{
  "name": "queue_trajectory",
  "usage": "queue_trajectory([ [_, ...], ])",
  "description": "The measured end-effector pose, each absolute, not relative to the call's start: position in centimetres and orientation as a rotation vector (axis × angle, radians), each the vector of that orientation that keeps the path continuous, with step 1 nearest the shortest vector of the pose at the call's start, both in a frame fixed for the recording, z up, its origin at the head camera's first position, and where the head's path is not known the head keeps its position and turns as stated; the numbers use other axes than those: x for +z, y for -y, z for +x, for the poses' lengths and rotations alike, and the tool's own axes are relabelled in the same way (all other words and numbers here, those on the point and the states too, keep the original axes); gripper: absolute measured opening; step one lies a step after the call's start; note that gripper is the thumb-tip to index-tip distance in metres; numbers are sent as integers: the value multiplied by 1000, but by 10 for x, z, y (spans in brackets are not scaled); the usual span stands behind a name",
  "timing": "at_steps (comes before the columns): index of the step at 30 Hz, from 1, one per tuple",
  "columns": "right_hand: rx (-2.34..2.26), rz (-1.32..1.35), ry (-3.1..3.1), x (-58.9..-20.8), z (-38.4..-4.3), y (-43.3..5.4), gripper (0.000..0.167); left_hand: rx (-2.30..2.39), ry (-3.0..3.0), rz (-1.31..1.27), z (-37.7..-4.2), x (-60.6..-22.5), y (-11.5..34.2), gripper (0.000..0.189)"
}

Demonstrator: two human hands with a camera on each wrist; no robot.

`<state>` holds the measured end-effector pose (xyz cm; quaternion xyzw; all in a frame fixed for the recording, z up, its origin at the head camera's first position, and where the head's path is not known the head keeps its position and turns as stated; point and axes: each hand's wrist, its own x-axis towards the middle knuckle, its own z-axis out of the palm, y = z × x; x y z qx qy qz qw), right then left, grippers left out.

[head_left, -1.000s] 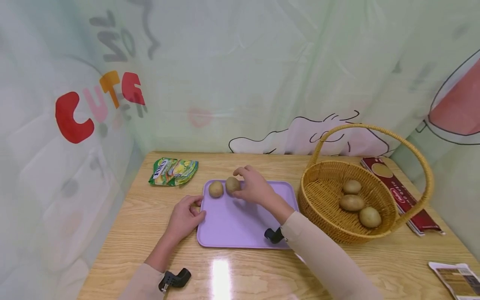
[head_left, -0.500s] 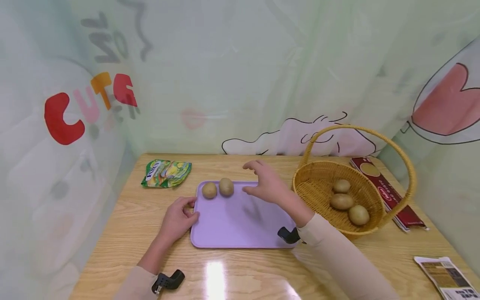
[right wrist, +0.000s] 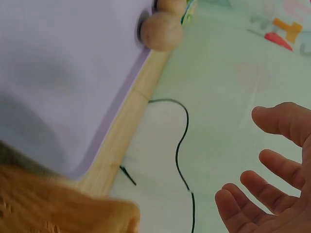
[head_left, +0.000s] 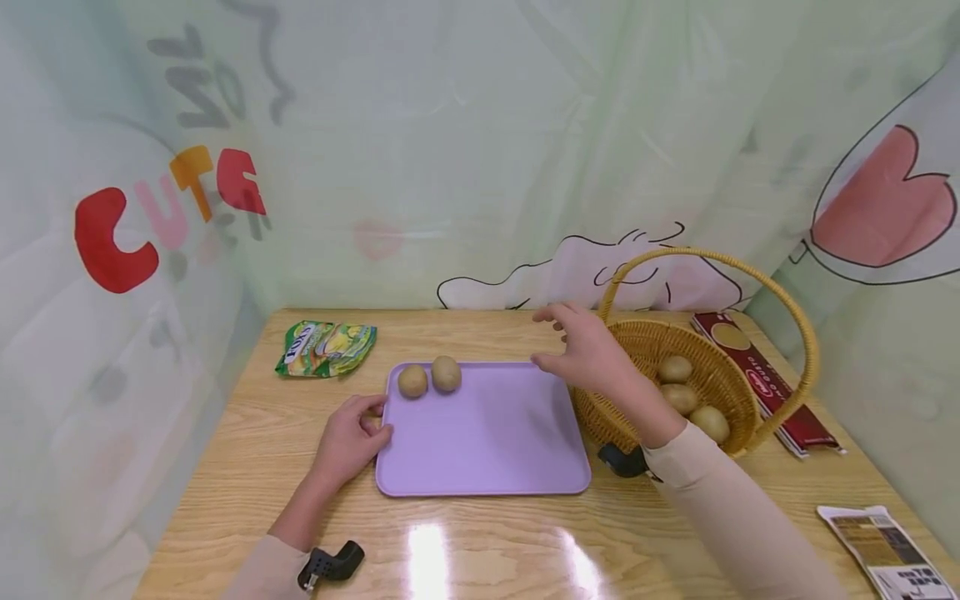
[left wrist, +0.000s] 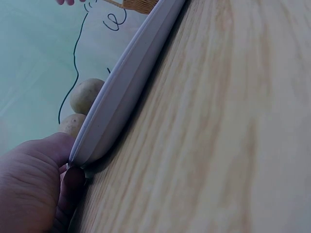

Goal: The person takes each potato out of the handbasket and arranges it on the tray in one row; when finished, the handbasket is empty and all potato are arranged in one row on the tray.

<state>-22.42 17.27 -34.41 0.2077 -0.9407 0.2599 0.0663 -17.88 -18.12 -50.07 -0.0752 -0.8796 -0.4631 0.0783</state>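
A purple tray [head_left: 480, 433] lies on the wooden table. Two potatoes sit side by side in its far left corner, a smaller one [head_left: 412, 381] and a larger one [head_left: 446, 374]. My left hand [head_left: 351, 439] pinches the tray's left edge; in the left wrist view, the thumb [left wrist: 56, 145] is at the rim with a finger below it. Holding nothing, my right hand [head_left: 588, 346] is in the air between the tray's far right corner and the wicker basket [head_left: 596, 421], fingers spread and loosely bent. Three potatoes [head_left: 676, 368] lie inside the basket, partly hidden by the right arm.
The basket's tall handle [head_left: 806, 333] arches over it. A green snack bag [head_left: 326, 348] lies at the back left. Behind the basket is a red package [head_left: 765, 379], and a brown and white packet [head_left: 885, 546] lies at the front right. A printed curtain [head_left: 450, 167] hangs behind the table.
My right hand has let go of the larger potato on the tray and moved right, to the basket. The left hand stays at the tray's edge. The head view has shifted slightly.
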Motion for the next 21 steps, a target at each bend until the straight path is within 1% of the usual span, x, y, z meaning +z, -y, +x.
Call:
queue_trajectory([
  [12, 679, 486, 2923, -337, -241, -235, 48, -1406, 2634, -218, -179, -501, 181, 45],
  [21, 638, 363, 3023, -347, -256, -275, 58, -1401, 2627, -227, -180, -503, 181, 45],
])
